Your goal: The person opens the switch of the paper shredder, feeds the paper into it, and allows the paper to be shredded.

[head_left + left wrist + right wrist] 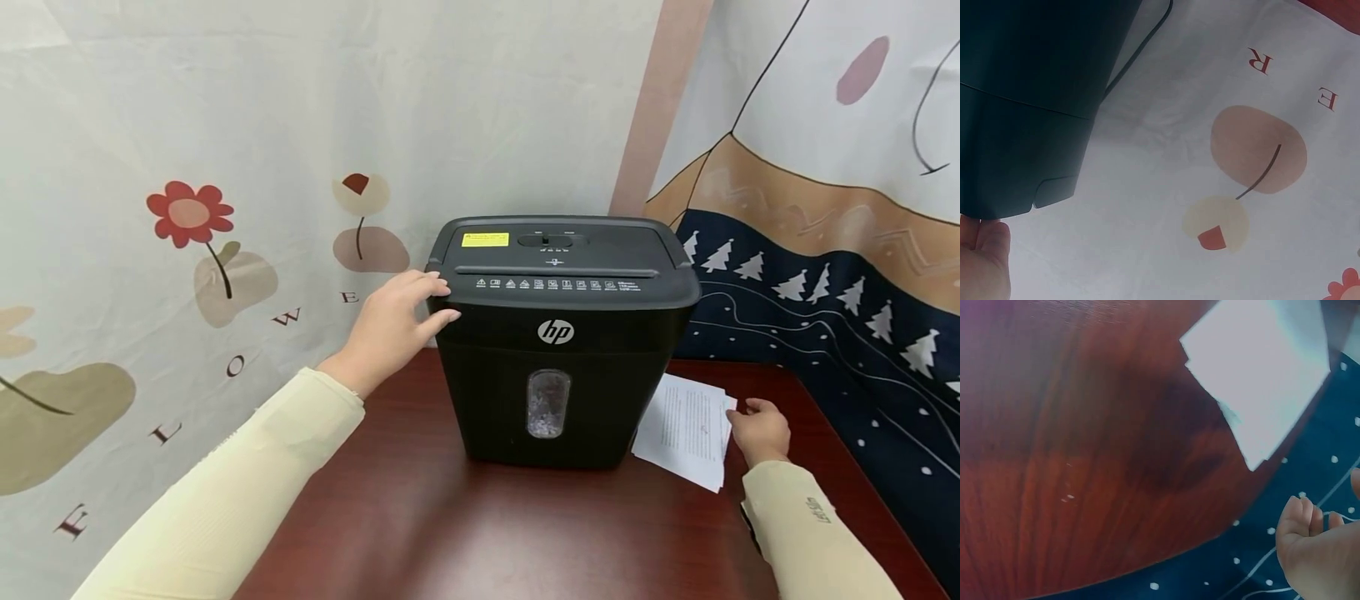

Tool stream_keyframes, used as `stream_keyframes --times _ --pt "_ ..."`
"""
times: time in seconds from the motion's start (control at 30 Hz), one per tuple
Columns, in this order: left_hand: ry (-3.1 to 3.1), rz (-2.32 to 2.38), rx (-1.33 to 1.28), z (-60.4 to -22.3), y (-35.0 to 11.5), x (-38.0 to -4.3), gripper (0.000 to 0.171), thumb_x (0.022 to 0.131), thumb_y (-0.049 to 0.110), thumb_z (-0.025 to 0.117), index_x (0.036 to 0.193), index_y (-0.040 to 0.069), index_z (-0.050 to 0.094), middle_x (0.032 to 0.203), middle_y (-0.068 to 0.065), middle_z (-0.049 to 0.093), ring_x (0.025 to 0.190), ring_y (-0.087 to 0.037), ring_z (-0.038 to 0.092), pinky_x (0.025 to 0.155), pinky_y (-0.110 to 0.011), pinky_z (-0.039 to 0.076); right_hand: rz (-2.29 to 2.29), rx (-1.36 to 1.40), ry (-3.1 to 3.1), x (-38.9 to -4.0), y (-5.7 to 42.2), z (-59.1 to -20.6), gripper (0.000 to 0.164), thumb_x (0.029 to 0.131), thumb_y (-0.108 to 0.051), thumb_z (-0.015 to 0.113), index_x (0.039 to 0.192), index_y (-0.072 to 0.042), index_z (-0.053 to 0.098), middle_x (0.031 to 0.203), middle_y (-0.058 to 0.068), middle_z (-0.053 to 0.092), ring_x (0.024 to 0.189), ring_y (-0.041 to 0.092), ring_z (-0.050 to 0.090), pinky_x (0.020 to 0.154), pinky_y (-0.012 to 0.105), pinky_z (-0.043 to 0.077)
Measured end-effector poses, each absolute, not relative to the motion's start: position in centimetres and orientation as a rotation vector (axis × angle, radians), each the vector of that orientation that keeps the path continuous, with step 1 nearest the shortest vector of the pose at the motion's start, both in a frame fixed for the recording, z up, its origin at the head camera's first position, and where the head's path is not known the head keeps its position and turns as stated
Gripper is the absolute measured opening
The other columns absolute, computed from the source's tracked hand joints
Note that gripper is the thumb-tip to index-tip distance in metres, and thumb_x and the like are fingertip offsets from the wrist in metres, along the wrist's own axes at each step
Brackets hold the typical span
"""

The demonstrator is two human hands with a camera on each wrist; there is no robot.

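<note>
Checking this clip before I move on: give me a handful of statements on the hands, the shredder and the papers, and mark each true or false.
1. The left hand touches the shredder at an upper corner. True.
2. The shredder lies on its side. False: it stands upright on the table.
3. The right hand is near an edge of the papers. True.
4. The papers lie on top of the shredder. False: they are on the table, at its right in the head view.
5. Pale bits show behind the window on the shredder's front. True.
6. The hp logo sits below that window. False: it is above it.
</note>
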State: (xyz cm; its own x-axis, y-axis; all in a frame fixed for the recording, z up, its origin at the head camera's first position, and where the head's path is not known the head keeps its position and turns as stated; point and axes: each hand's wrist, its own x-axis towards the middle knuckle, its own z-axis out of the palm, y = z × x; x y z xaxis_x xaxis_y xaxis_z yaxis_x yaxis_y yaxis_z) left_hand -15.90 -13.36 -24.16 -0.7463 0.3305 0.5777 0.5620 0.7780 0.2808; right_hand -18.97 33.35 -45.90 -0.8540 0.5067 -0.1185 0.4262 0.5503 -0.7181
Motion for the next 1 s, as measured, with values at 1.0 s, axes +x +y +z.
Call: stream_keyframes --times 1.0 --pt "-2.405 -0.606 -0.690 -24.5 -13.3 -16.0 0.030 0.079 0.014 0.080 0.103 0.000 0.070 0.106 -0.011 0.068 0.117 -0.025 0.058 0.097 -0.040 0.047 0.978 -0.920 -2.997 -18.7 32.4 -51.4 0.057 0.087 -0.024 0.060 0.118 0.021 0.043 0.107 0.039 0.045 0.102 0.051 0.047 0.088 0.058 0.045"
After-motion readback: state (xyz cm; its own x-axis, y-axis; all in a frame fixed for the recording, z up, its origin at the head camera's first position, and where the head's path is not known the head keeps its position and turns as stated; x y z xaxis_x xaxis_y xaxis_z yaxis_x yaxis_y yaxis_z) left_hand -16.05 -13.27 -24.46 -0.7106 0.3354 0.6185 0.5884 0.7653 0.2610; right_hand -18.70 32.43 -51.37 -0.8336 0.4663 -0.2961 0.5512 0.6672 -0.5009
